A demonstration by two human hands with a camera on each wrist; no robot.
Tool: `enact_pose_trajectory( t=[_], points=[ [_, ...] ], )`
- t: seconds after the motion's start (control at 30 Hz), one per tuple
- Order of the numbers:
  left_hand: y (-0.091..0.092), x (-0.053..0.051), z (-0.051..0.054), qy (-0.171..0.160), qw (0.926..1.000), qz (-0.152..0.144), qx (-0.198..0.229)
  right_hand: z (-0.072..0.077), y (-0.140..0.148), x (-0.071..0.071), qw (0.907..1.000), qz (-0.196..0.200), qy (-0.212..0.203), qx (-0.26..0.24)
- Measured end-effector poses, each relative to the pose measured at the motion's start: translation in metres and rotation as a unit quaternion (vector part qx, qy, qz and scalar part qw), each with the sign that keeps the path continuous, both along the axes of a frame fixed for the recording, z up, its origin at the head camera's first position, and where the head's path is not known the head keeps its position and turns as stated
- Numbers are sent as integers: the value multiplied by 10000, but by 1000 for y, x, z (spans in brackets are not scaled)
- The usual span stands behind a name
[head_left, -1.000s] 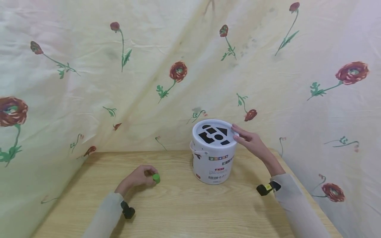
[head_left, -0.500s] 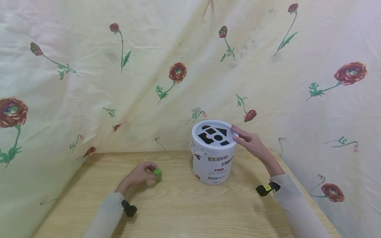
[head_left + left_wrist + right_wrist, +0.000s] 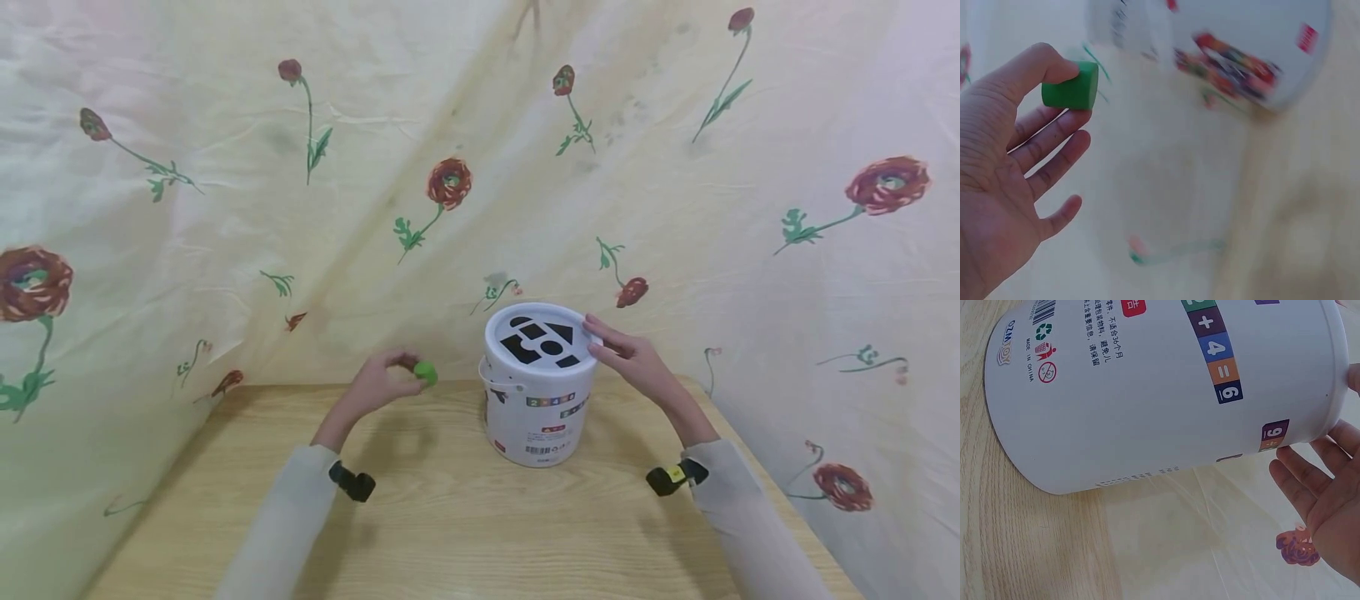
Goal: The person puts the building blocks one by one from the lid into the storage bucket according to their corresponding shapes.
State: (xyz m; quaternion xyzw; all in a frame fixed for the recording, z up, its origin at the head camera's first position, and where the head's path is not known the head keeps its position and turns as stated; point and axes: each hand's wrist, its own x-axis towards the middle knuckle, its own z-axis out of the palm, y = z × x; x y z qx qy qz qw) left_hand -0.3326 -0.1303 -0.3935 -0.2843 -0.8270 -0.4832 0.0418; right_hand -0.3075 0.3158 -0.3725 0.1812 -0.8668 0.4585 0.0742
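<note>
My left hand (image 3: pixel 382 382) is raised above the wooden table and pinches a small green block (image 3: pixel 425 372) between thumb and fingertips. In the left wrist view, the green block (image 3: pixel 1071 87) has a rounded, cylinder-like shape; the other fingers are spread below it. A white bucket (image 3: pixel 536 421) stands upright to the right of that hand. Its white lid (image 3: pixel 495 329) has several black shaped holes, among them a circle and a triangle. At the lid's right rim rests my right hand (image 3: pixel 630 358); in the right wrist view its extended fingers (image 3: pixel 1300 469) touch the bucket's upper side.
A wooden table (image 3: pixel 465 533) carries the bucket. Behind and beside it hangs a pale cloth (image 3: pixel 360 208) printed with red flowers. The bucket's white handle (image 3: pixel 498 382) hangs down on its left side. Black wrist cameras (image 3: pixel 352 482) sit on both forearms.
My left hand has lifted the green block off the table area, up and to the right, closer to the bucket. My right hand and the bucket have stayed in place.
</note>
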Motion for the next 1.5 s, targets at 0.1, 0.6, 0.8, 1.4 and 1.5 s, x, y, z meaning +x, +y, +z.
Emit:
enact_pose_trajectory(
  t=[0.1,0.6,0.8,1.4,1.5],
  points=[
    [18,-2,22,100,9999,60,121,0,1,0,10000,1,12,8],
    [111,-4,72,486,9980,-179,368,-1,2,-1,10000,-14,5,-67],
    [139,-2,76,435,9982,-150,383,-2,2,0,10000,-5,13,-86],
    [182,-5,65,528,9970,205,-534,-4,1,-1,9998,62,-17,-209],
    [185,-6,62,507,9962,309,-645,-4,1,0,9998,55,-16,-187]
  ],
)
